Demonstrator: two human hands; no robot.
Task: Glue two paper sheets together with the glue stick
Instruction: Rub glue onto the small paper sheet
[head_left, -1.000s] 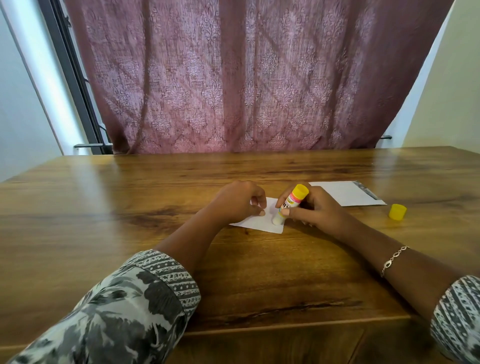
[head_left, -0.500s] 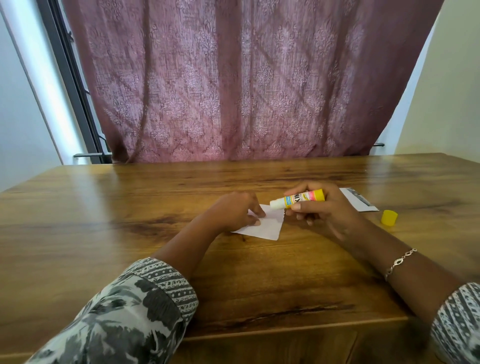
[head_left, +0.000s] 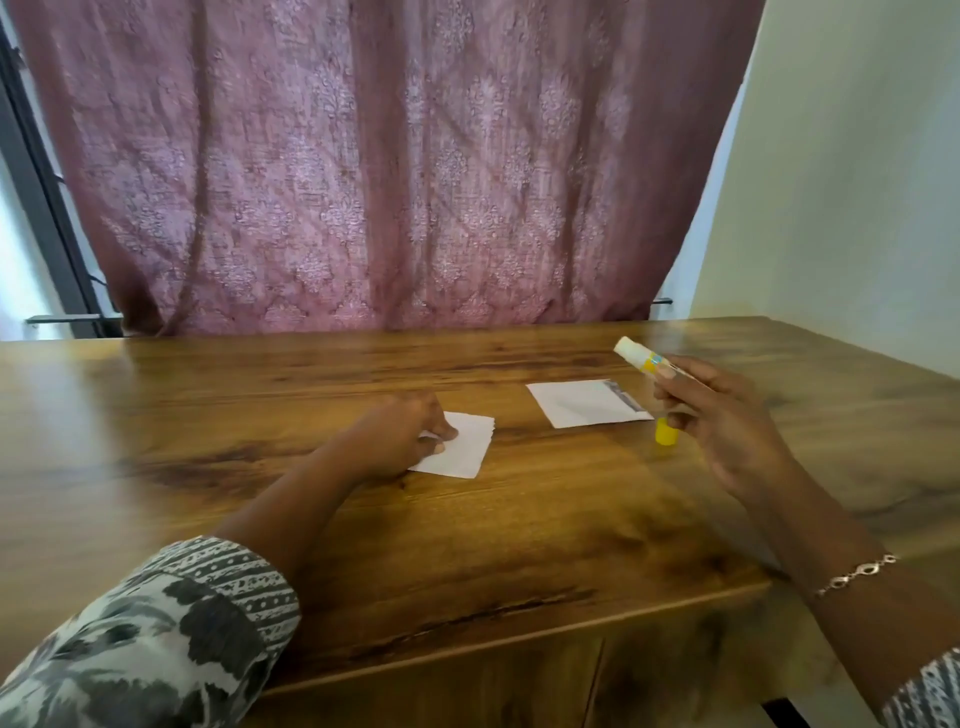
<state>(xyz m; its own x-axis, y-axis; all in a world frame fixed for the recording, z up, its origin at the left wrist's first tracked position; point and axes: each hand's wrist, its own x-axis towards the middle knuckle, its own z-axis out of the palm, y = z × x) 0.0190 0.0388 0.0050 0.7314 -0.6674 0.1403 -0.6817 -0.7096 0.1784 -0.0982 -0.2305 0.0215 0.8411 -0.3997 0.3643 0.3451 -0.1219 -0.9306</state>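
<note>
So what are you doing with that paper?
A person is gluing paper. The left hand pins a small white sheet to the wooden table. The right hand holds the uncapped glue stick in the air. A second sheet and the yellow cap lie nearby.

My wooden table (head_left: 467, 530) has a dark grain streak near its front edge. Behind it hangs a mauve patterned curtain (head_left: 384, 166), reaching the tabletop's far edge. A dark frame (head_left: 47, 208) runs down left of it, and a pale wall (head_left: 852, 182) stands right.
</note>
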